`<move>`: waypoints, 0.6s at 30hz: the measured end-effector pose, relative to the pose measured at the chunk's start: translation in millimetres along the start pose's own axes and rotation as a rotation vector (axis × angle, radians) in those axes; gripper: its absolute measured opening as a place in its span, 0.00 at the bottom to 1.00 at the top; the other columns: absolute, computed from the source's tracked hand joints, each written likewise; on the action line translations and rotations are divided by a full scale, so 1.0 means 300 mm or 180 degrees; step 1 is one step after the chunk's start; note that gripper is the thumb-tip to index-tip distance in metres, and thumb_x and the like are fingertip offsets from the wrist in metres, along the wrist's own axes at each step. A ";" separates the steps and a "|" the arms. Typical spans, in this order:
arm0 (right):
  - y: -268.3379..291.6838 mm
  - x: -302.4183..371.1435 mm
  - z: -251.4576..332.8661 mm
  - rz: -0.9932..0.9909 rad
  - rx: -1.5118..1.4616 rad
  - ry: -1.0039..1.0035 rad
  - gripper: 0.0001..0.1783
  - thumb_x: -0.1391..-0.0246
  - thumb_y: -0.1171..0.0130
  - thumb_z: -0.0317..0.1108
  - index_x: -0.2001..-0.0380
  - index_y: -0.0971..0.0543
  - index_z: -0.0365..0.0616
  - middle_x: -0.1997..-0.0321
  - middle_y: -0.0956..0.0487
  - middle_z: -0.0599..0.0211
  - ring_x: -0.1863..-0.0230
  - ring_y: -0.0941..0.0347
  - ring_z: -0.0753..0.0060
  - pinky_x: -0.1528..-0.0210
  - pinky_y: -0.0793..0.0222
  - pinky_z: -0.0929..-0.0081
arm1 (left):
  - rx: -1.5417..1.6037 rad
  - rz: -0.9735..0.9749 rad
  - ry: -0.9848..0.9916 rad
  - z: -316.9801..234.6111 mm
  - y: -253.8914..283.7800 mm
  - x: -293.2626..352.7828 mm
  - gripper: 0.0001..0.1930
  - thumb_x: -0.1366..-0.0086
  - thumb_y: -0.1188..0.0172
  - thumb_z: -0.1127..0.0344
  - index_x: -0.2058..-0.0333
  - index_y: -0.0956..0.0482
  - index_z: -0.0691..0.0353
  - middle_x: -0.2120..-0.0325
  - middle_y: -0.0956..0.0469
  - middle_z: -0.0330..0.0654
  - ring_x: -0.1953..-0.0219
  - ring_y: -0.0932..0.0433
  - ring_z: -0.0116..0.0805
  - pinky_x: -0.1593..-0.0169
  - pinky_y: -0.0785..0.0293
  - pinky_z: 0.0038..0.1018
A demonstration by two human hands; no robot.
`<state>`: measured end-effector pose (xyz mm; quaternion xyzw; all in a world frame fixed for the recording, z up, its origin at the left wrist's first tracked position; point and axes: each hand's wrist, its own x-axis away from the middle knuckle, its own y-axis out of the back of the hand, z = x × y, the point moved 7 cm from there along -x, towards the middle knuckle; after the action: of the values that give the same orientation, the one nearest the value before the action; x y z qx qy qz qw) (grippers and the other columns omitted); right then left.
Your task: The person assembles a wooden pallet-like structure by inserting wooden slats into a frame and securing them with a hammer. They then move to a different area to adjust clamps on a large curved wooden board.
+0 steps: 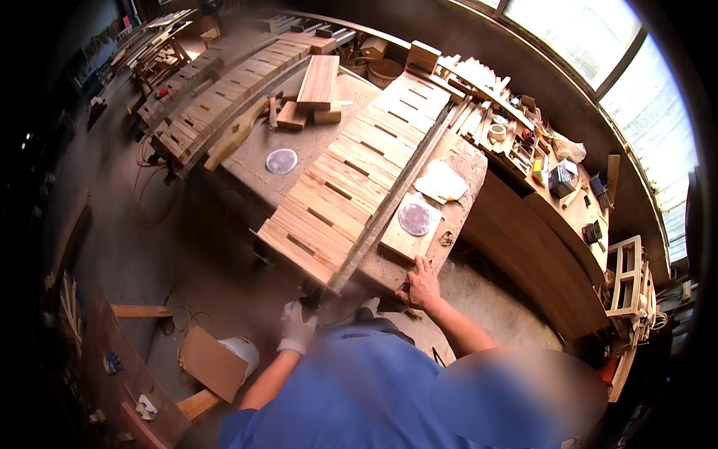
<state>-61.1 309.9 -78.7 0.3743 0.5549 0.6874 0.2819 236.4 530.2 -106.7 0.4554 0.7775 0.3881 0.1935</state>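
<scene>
A row of pale wooden slats with dark slots (351, 168) lies side by side along a straight rail on the workbench (247, 153). My bare right hand (424, 288) rests at the bench's near edge, fingers stretched out against the corner of a flat wooden board (400, 241). A round translucent disc (415, 218) lies on that board. My left hand (297, 331), in a whitish glove, is low in front of the near end of the row, beside a dark part under the bench. Its fingers are blurred, and any grip is hidden.
A second slotted row (228, 82) stands to the left. Wooden blocks (318, 82) and another disc (281, 161) lie between the rows. Tools and offcuts crowd the side bench (576, 217) at right. A white bucket (243, 352) with cardboard (213, 363) sits lower left.
</scene>
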 end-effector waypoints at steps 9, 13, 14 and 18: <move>-0.027 -0.017 -0.005 0.0244 0.0086 -0.0041 0.39 0.57 0.33 0.62 0.55 0.18 0.36 0.27 0.45 0.35 0.25 0.54 0.34 0.27 0.47 0.52 | 0.4151 0.1112 0.2367 0.567 -0.487 -0.019 0.21 0.30 0.50 0.44 0.59 0.21 0.57 0.72 0.21 0.45 0.74 0.19 0.46 0.72 0.22 0.44; 0.000 -0.019 0.008 0.0265 0.0124 -0.0061 0.39 0.57 0.33 0.63 0.55 0.18 0.37 0.27 0.45 0.36 0.26 0.53 0.35 0.29 0.44 0.50 | 0.3648 0.0906 0.2311 0.540 -0.466 -0.028 0.22 0.36 0.47 0.43 0.61 0.22 0.57 0.71 0.22 0.48 0.71 0.21 0.49 0.66 0.23 0.46; -0.005 -0.015 0.002 0.0301 0.0130 -0.0101 0.38 0.57 0.33 0.62 0.55 0.18 0.38 0.27 0.45 0.36 0.26 0.53 0.36 0.30 0.43 0.50 | 0.2959 0.0560 0.1704 0.437 -0.358 -0.054 0.20 0.40 0.42 0.47 0.60 0.22 0.59 0.68 0.22 0.51 0.67 0.22 0.52 0.63 0.24 0.45; -0.005 -0.014 0.006 0.0223 -0.0029 -0.0134 0.36 0.60 0.30 0.58 0.55 0.17 0.38 0.28 0.45 0.36 0.26 0.53 0.36 0.33 0.40 0.46 | 0.0147 -0.0080 0.0041 0.047 -0.031 -0.042 0.26 0.53 0.26 0.59 0.57 0.24 0.65 0.57 0.24 0.59 0.54 0.24 0.57 0.52 0.25 0.42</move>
<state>-57.3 307.8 -80.9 0.4066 0.5322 0.6913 0.2710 246.8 522.6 -123.5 0.4474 0.7932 0.3704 0.1828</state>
